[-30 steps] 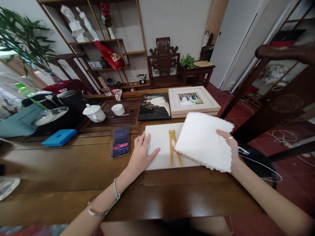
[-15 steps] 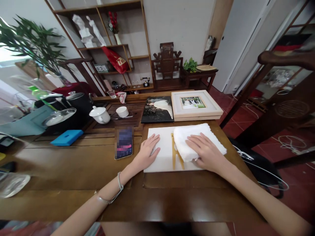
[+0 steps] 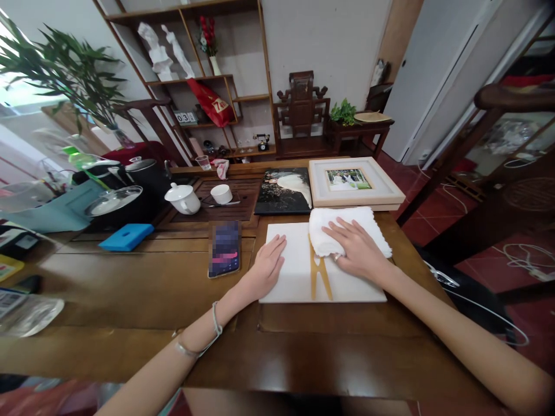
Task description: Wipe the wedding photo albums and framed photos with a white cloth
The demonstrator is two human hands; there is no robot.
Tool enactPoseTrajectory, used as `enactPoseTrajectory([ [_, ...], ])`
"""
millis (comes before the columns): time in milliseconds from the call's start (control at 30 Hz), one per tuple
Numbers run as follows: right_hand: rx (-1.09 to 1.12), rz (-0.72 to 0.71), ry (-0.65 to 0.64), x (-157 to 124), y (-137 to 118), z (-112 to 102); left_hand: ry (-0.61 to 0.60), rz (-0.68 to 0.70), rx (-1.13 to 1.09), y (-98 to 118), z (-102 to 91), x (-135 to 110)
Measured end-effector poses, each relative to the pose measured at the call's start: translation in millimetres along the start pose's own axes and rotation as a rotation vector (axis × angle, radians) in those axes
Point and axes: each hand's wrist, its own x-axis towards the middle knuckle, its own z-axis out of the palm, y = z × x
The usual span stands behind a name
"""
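Observation:
A white frame back with a gold stand lies face down on the wooden table. My left hand rests flat on its left part, fingers spread. My right hand presses flat on a folded white cloth at the frame's far right corner, fingers stretched out over it.
A phone lies left of the frame. Beyond it are a dark photo print and a boxed framed photo. A tea tray with a white teapot and cup, a blue box, and pots stand at the left.
The right hand brought the held-up cloth down onto the frame, folded, then slid it with the hand toward the frame's far edge. The left hand stayed on the frame.

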Motion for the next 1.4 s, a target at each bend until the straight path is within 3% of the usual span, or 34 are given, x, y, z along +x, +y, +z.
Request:
enactPoseTrajectory([
  [133, -0.047, 0.033, -0.075, -7, -10, 1, 0.005, -0.005, 0.018, 2, 0.0, 0],
  [333, -0.087, -0.094, -0.047, -88, -45, -8, -0.011, -0.037, 0.034, 8, 0.0, 1],
  [400, -0.068, -0.123, -0.035, -102, -47, -11, -0.001, -0.031, 0.03, 8, 0.9, 0],
  [500, -0.008, -0.114, -0.036, -93, -35, -11, 0.017, -0.014, 0.014, 6, 2.1, 0],
  [700, 0.04, -0.062, -0.029, -37, 2, -6, 0.035, -0.013, -0.014, 5, 4.8, 1],
  [967, -0.034, -0.042, -0.052, 3, 15, 0, 0.048, -0.028, -0.001, 10, 6.5, 1],
  [1067, -0.065, -0.031, -0.051, -9, 4, -1, 0.033, -0.048, 0.002, 12, 5.4, 1],
  [1300, -0.095, -0.087, -0.018, -96, -50, -12, 0.037, -0.05, -0.03, 11, 5.3, 0],
  [1400, -0.059, -0.081, -0.029, -95, -45, -13, 0.038, -0.043, -0.032, 10, 5.1, 0],
])
